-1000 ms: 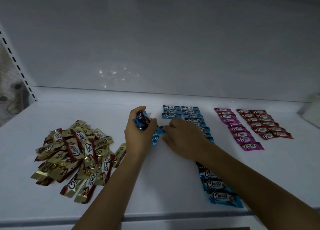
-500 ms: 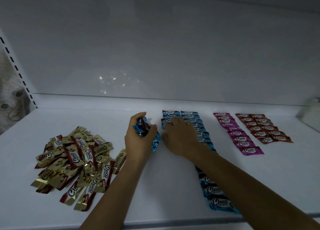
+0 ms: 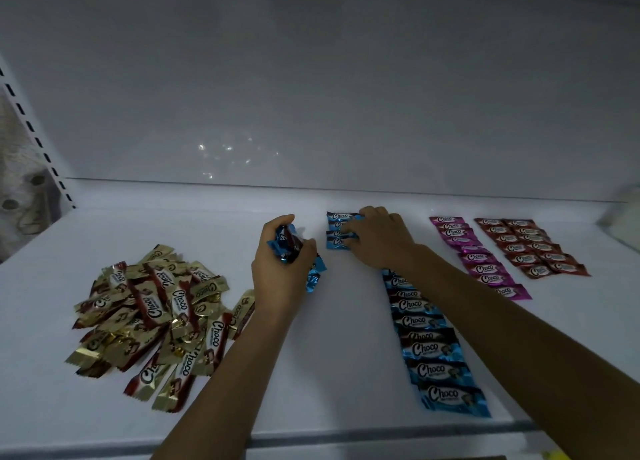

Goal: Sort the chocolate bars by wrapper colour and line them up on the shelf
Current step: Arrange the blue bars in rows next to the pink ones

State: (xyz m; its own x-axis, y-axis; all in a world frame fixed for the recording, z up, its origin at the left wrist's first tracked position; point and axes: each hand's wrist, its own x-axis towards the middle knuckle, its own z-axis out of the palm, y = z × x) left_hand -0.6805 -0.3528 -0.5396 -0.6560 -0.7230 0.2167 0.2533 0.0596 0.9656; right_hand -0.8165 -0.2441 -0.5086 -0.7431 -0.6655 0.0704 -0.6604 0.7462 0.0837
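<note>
My left hand grips a bunch of blue chocolate bars above the white shelf. My right hand rests with its fingers on the short left column of blue bars at the back; whether it pinches one is hidden. A long row of blue bars runs toward the front under my right forearm. Pink bars and red bars lie in rows at the right. A loose heap of gold and red-gold bars lies at the left.
The shelf's back wall rises behind the rows. A slotted upright stands at the far left. A pale object sits at the right edge. The shelf's front lip runs along the bottom.
My right hand has moved away from my left hand, back to the short blue column at the rear. My left hand still grips its bunch in about the same spot.
</note>
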